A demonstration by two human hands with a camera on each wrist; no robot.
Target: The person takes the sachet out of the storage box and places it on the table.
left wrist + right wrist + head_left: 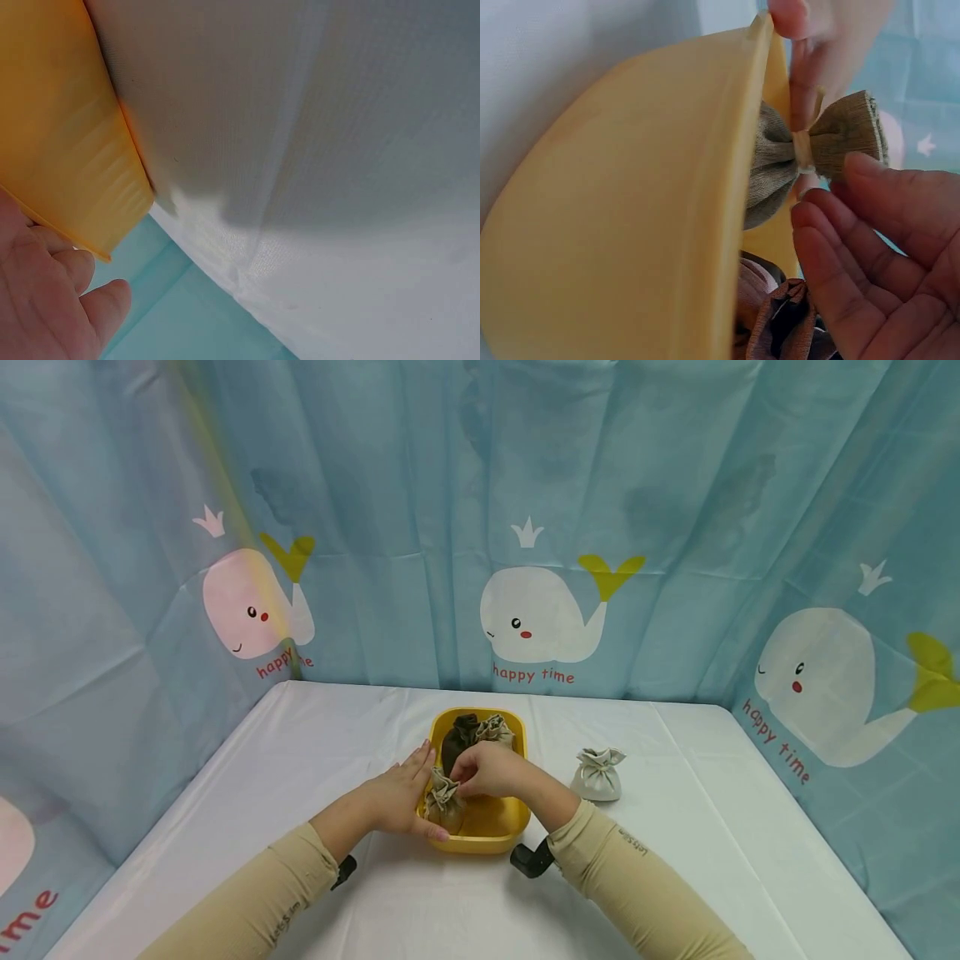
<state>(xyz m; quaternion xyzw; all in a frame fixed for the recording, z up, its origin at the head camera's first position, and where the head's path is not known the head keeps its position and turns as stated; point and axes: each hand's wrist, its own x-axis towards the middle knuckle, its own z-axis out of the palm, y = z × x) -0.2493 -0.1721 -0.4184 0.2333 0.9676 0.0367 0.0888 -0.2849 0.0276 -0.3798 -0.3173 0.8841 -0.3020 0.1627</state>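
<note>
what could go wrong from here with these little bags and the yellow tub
The right hand has the front tan bag only by its frilled top, so the bag might slip if lifted. The left hand rests against the rim of the yellow tub; a hard press could shift it. The white bag sits outside, close to the right sleeve in the head view, so that arm may knock it.
</note>
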